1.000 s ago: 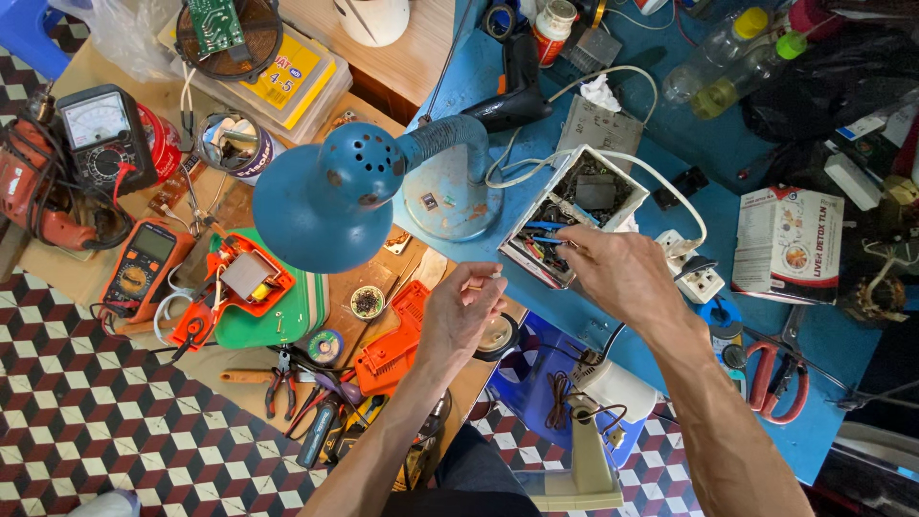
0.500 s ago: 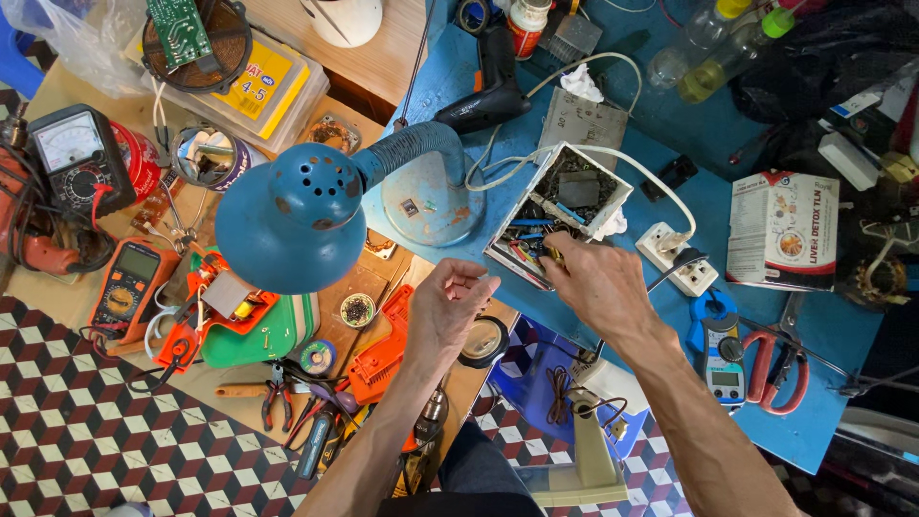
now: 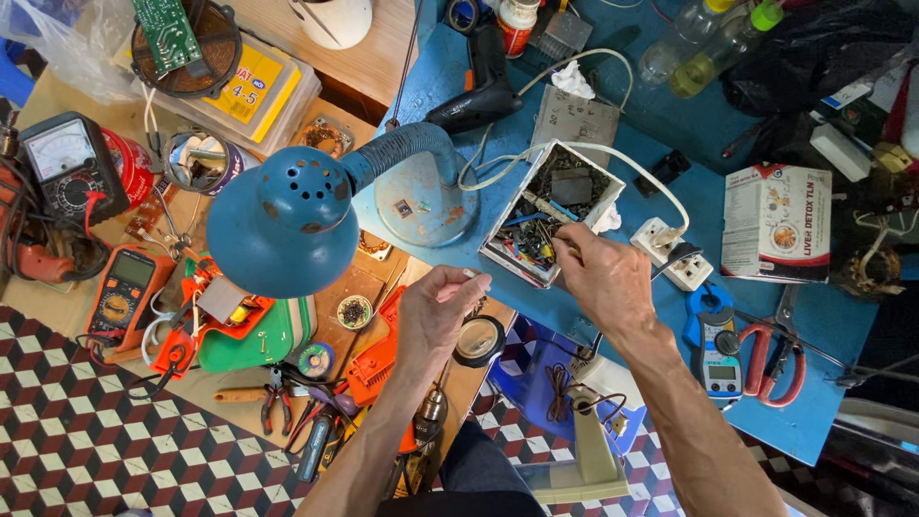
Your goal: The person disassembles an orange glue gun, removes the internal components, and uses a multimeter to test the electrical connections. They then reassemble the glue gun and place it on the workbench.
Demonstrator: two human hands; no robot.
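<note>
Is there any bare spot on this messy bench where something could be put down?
Bare blue table shows between the white box, the red-handled cutters and the table's edge. Around the open metal case and the blue lamp it is crowded.

Both forearms are bare and rise from the bottom of the view, angled toward each other. The left hand (image 3: 438, 316) is loosely closed, back toward the camera, with thumb and forefinger pinched together at the tip; whether they hold anything cannot be told. The right hand (image 3: 603, 278) is palm down, wrist straight, its fingers (image 3: 567, 247) curled and pointing up and left.
</note>
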